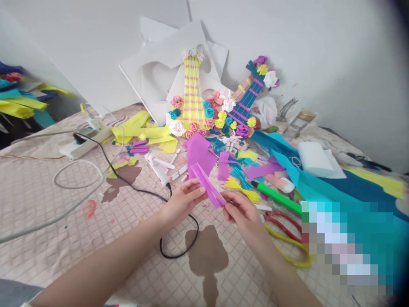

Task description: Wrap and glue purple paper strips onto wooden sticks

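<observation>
Above the middle of the table, a folded strip of purple crepe paper (208, 187) is held between both hands. My left hand (185, 197) pinches its left edge with thumb and fingers. At its lower right end, my right hand (238, 207) grips it with the fingers closed. Just behind the strip lies a larger purple crepe paper sheet (200, 153). A white glue gun (158, 168) with a black cord rests left of it, next to several white pens (179, 171). Yellow paper strips (243, 190) lie right of the hands.
Flower-trimmed yellow (191, 98) and blue (246, 100) paper guitars lean at the back. A power strip (86, 143) stands left. Right are a green tool (276, 197), red-and-yellow-handled scissors (287, 245), teal paper (345, 213) and a white roll (315, 158). The black cord (161, 249) loops below my hands.
</observation>
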Demonstrator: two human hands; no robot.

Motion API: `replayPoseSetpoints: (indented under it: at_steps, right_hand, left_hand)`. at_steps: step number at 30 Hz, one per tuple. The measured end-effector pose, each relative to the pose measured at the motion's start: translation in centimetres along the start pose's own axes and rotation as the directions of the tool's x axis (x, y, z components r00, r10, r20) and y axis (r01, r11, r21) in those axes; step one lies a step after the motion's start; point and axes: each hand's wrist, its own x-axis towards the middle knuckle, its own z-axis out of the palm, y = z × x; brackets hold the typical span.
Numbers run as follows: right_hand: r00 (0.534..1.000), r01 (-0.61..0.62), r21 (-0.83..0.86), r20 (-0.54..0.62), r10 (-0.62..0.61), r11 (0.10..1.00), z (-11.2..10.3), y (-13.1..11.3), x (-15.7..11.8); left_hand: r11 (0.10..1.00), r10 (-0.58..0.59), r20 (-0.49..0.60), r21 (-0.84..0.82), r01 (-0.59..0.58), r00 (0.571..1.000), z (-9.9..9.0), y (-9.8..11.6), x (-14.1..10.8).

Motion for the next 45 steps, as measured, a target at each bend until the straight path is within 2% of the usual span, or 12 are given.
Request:
replayPoseSetpoints:
  at_steps: [6,19,27,37,45]
  right_hand:
    - [1.000,0.010,-0.047,-0.025,-0.011,0.999,-0.1,-0.1,-0.4]
    - [0.992,0.128,-0.188,0.005,-0.130,0.974,0.1,-0.4,-0.7]
    - [0.989,0.146,-0.247,0.006,-0.149,0.958,0.2,-0.7,-0.9]
    - [0.981,0.193,-0.266,0.018,-0.195,0.944,0.4,-1.1,-1.3]
    - [0.984,0.180,-0.244,0.041,-0.175,0.953,0.4,-1.1,-1.4]
  left_hand:
    - [0.999,0.007,0.035,0.045,-0.008,0.999,0.0,-0.2,0.0]
    - [0.996,0.011,0.039,0.090,-0.014,0.999,-0.3,-0.3,0.1]
    - [0.996,-0.002,0.050,0.087,-0.002,0.999,-0.5,-0.4,0.1]
    - [0.992,0.000,0.036,0.130,-0.005,0.999,-0.2,-0.2,0.0]
    - [0.981,0.027,0.092,0.191,-0.044,0.995,-1.0,-0.5,0.3]
